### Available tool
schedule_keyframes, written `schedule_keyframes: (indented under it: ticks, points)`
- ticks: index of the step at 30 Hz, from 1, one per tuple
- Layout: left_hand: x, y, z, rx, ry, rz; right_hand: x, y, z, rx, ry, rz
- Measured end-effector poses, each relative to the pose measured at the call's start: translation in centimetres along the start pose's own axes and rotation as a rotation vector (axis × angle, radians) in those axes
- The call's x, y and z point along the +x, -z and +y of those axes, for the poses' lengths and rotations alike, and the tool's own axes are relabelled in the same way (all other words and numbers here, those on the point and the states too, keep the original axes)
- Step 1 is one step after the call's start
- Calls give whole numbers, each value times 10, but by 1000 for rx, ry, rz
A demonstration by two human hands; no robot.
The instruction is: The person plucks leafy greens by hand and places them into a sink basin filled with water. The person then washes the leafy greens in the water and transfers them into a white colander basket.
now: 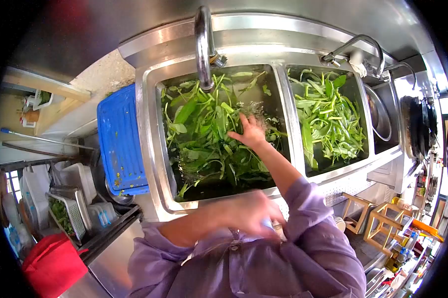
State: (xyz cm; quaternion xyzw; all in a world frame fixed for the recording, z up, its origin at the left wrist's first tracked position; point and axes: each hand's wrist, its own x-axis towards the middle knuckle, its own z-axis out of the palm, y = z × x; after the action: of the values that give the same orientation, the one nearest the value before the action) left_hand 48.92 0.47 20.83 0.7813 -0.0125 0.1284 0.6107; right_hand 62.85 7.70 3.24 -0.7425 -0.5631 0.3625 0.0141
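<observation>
My right hand point(251, 132) reaches into the left sink basin point(153, 149), thumb and fingers apart, at the edge of the floating leafy greens point(204, 116). Water ripples around its fingertips, and I see nothing gripped in it. In front of my chest, above the basin's near edge, my left hand point(251, 213) is smeared by motion. Its fingers cannot be made out. More cut greens with pale stems point(328, 114) fill the water of the middle basin. A curved chrome faucet point(202, 49) stands over the left basin.
A blue plastic lid or tray point(122, 144) with leaf bits lies left of the sink. Farther left are white baskets point(67, 216) and a red cloth or bag point(52, 265). A metal bowl point(380, 111) sits in the right basin. Wooden stools point(385, 226) stand at lower right.
</observation>
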Motion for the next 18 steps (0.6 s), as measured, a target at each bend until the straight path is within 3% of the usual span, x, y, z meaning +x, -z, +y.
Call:
schedule_keyframes:
  ticks: [2,4,5,7,10,12,13,15,16,17,18]
  points:
    - [-29,23,-41,415,398,278,-11,-14,-4,-122,-7,-73]
    - [-61,34,-94,878,1023,219,-36,-14,-14,-333,10,-239]
    - [-75,39,-114,844,1212,175,-42,-15,-17,-453,29,-312]
    - [-89,42,-140,760,1392,62,-32,-36,-7,-550,17,-416]
    - [-96,31,-185,818,1498,-126,1,-87,28,-689,1,-310]
    - [-111,23,-229,757,1437,123,20,-88,36,-611,-59,-300]
    - [-118,27,-251,758,1436,126,34,-83,38,-535,-114,-285]
    - [-125,43,-283,643,1502,-65,51,-62,33,-458,-170,-276]
    - [-99,62,-228,383,1606,504,49,-35,20,-334,-292,-263]
    - [-91,69,-216,322,1603,703,40,-14,8,-208,-412,-250]
    - [-90,78,-203,388,1500,603,33,-2,5,-143,-289,-114]
